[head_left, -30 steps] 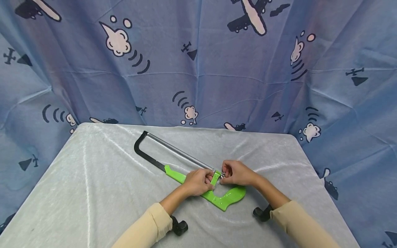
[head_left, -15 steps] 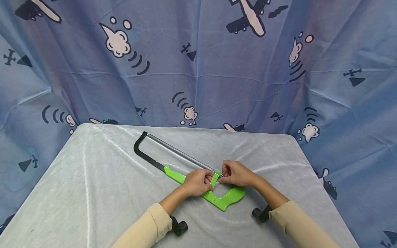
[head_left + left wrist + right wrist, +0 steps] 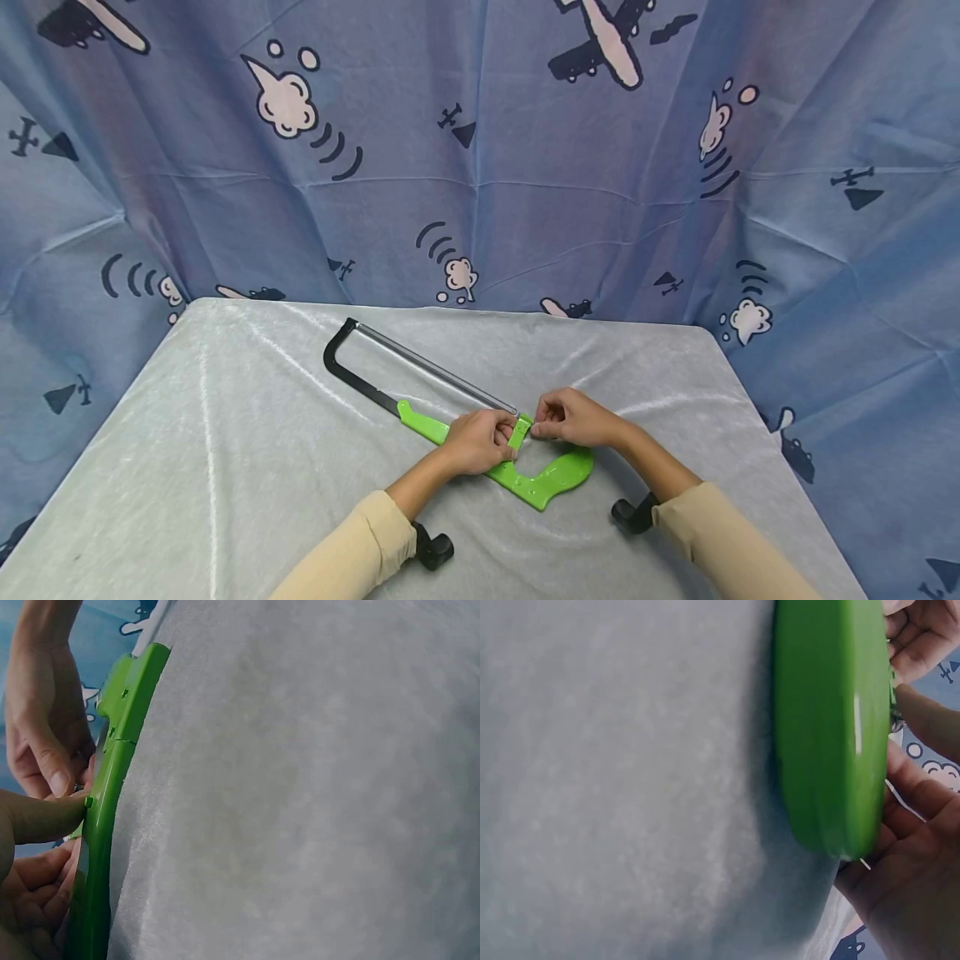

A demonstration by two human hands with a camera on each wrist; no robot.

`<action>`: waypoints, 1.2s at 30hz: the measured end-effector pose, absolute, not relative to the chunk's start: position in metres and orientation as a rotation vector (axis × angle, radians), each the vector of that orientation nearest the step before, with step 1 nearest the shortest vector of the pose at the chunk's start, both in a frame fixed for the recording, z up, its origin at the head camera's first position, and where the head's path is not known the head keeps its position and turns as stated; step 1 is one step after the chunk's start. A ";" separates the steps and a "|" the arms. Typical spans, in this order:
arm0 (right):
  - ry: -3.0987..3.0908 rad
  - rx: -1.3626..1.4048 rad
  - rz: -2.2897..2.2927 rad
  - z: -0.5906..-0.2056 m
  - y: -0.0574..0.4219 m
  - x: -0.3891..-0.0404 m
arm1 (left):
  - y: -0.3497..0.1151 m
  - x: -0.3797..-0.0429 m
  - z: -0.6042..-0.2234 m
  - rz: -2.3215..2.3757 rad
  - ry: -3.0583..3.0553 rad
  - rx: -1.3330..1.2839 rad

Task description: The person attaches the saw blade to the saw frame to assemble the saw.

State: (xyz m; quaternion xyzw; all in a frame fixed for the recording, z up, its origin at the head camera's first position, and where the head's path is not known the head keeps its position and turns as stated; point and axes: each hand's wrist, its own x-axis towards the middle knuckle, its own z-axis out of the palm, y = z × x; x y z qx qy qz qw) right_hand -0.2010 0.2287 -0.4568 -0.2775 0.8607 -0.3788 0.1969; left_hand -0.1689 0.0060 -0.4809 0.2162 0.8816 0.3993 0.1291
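Observation:
A hacksaw [image 3: 423,423] with a black front frame and green handle [image 3: 558,477] lies aslant on the table. A long silver strip [image 3: 435,367] spans from the black tip to a green bracket [image 3: 521,431]. The left hand [image 3: 474,443] grips this bracket between thumb and fingers. Just right of it, the right hand [image 3: 576,418] pinches a small metal wing nut at the bracket's end. Fingers cover the wing nut in the head view; the right wrist view shows a bit of metal [image 3: 897,720] by the thumb. Green plastic [image 3: 112,776] fills part of the left wrist view.
Pale velvety cloth [image 3: 262,500] covers the table under the hacksaw. Behind it hangs a blue curtain [image 3: 390,233] printed with planes and clouds. Black wrist mounts [image 3: 433,550] stick out near both beige sleeves [image 3: 367,542].
The right fingers have shifted slightly left and turned around the wing nut, which they now cover. The left hand and hacksaw have stayed in place.

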 end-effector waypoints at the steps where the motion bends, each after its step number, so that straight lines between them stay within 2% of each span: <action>1: 2.397 -0.776 -1.062 -0.457 0.229 -0.201 | 0.006 -0.169 -0.481 1.162 2.563 0.628; 36: 2.210 -0.731 -1.031 -0.454 0.230 -0.207 | 0.006 -0.170 -0.483 1.158 2.564 0.627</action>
